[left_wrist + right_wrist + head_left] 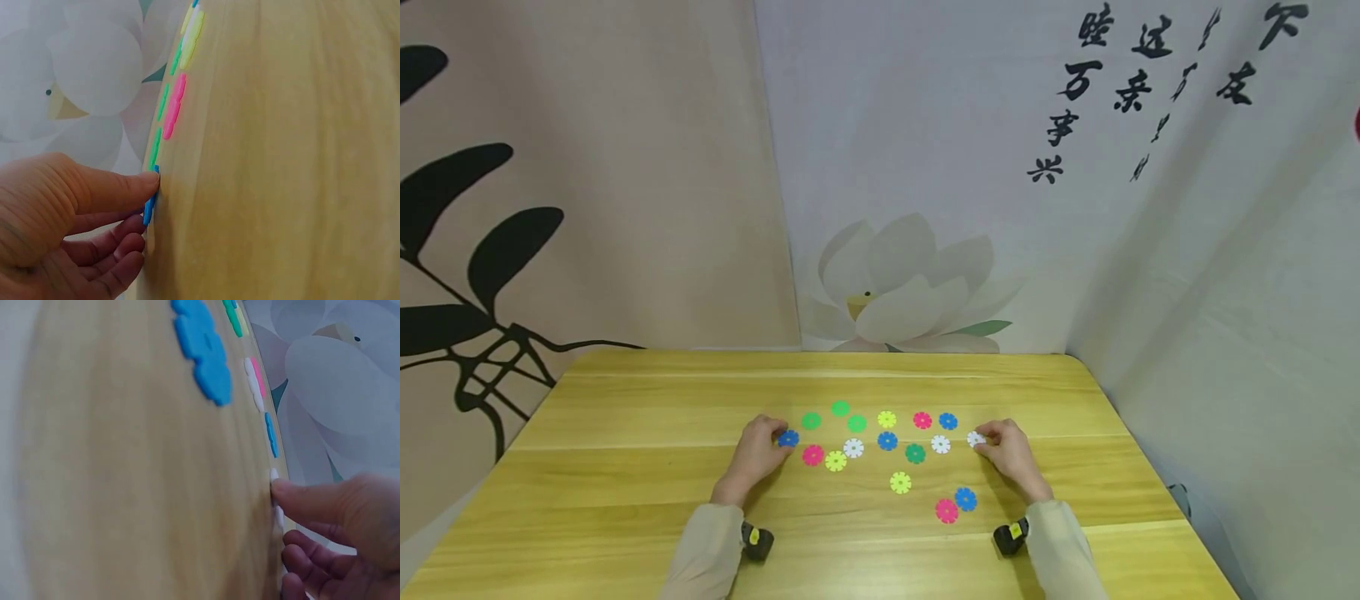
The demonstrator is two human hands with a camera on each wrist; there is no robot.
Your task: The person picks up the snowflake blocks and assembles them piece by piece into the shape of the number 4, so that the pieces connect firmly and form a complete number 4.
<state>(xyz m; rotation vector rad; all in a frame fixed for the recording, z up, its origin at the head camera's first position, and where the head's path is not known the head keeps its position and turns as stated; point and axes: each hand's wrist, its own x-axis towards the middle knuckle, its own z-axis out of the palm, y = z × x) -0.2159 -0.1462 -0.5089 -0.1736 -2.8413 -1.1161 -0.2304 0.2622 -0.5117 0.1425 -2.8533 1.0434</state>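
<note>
On the left of the spread, my left hand [757, 452] pinches a blue interlocking disc [788, 438] at its edge. The left wrist view has the thumb [119, 189] on that disc, with the other fingers curled below. At the far right end, a white interlocking disc [975, 439] is pinched by my right hand [1009, 452]. Its thumb [306, 499] covers part of that disc in the right wrist view. Both discs are at the tabletop. Near the left hand lie a pink disc [813, 455] and a green disc [811, 421]; a white disc [941, 444] lies left of the right hand.
Several more notched discs lie flat between the hands, among them a yellow one [887, 419] and a dark green one [915, 453]. Closer to me, a pink disc [947, 511] touches or overlaps a blue disc [966, 499]. Printed curtains stand behind the wooden table [625, 467].
</note>
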